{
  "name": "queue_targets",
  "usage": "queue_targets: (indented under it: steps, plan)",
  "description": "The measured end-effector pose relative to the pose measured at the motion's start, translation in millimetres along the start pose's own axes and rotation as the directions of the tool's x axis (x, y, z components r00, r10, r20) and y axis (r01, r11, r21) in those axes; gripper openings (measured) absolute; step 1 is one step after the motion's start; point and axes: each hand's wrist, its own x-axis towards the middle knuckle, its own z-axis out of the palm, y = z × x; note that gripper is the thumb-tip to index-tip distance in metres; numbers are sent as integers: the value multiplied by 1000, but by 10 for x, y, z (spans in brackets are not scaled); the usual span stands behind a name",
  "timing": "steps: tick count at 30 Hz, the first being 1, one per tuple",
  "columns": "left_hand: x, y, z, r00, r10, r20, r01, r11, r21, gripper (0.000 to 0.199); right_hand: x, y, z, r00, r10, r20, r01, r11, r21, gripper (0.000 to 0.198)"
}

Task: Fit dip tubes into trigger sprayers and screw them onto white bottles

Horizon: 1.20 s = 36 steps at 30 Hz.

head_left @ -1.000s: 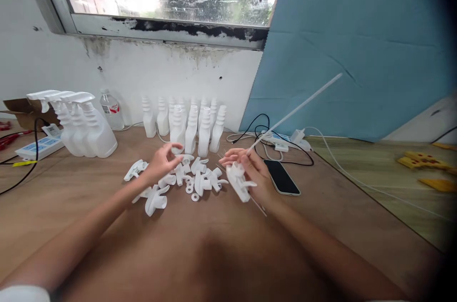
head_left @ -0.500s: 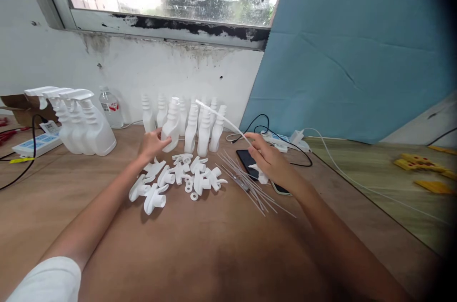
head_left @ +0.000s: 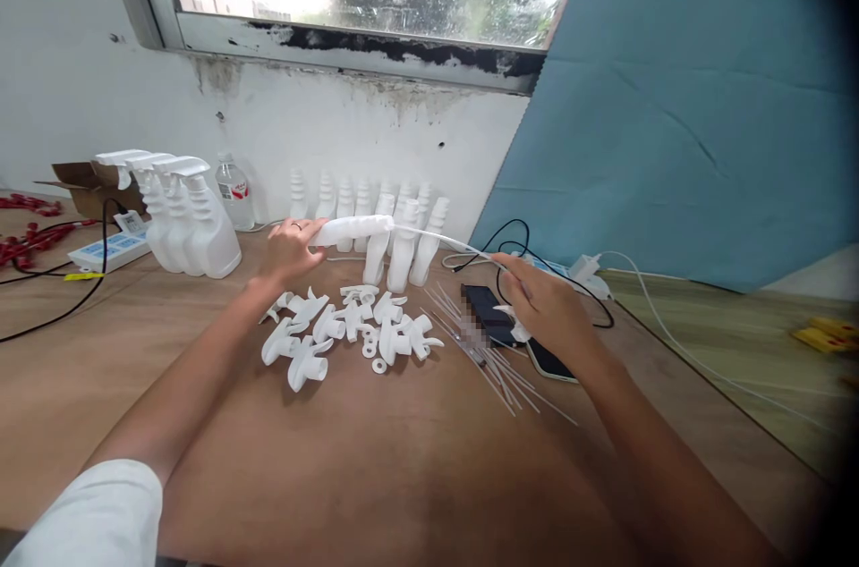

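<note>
My left hand (head_left: 292,249) is closed around a white plastic bottle (head_left: 352,229), tipped nearly flat with its mouth to the right. My right hand (head_left: 543,299) pinches a thin white tube (head_left: 446,238). The tube's far end is at the bottle's mouth; how far inside it reaches I cannot tell. Behind them, several similar white bottles (head_left: 403,258) stand open and upright. White trigger spray heads (head_left: 307,363) lie in a loose group below my hands, with small white washers (head_left: 379,366) beside them. More thin tubes (head_left: 497,370) are spread out below my right hand.
Finished-looking spray bottles (head_left: 191,232) stand at left, near a water bottle (head_left: 234,191), a power strip (head_left: 111,249) and a cardboard box (head_left: 94,189). Two phones, one dark (head_left: 487,303), one light-edged (head_left: 554,363), lie near my right hand. Black cable (head_left: 600,303) loops behind it.
My left hand has lifted the bottle and tipped it from upright to nearly flat. The tube in my right hand has swung lower, its end now at the bottle's mouth. The view has shifted slightly.
</note>
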Motion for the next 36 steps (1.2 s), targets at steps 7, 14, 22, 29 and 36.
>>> queue_targets:
  steps: [7, 14, 22, 29, 36]
  plan:
    - [-124, 556, -527, 904, 376, 202, -361, 926, -109, 47, -15, -188, -150, 923, -378, -66, 359, 912, -200, 32]
    - [-553, 1210, -877, 670, 539, 511, -279, 820, -499, 17, -130, -339, -575, 735, -635, -239, 596, 772, -221, 35]
    - [-747, 1453, -611, 546, 619, 564, 36, 655, -754, 30, -419, -405, -574, 544, -768, -338, 591, 637, -496, 42]
    - [-748, 1407, -457, 458, 700, 548, 49, 596, -802, 34, -495, -688, -673, 496, -830, -255, 701, 556, -447, 46]
    - [-699, 1389, -518, 411, 743, 529, 174, 505, -845, 46, -467, -771, -563, 693, -668, -272, 721, 656, 225, 15]
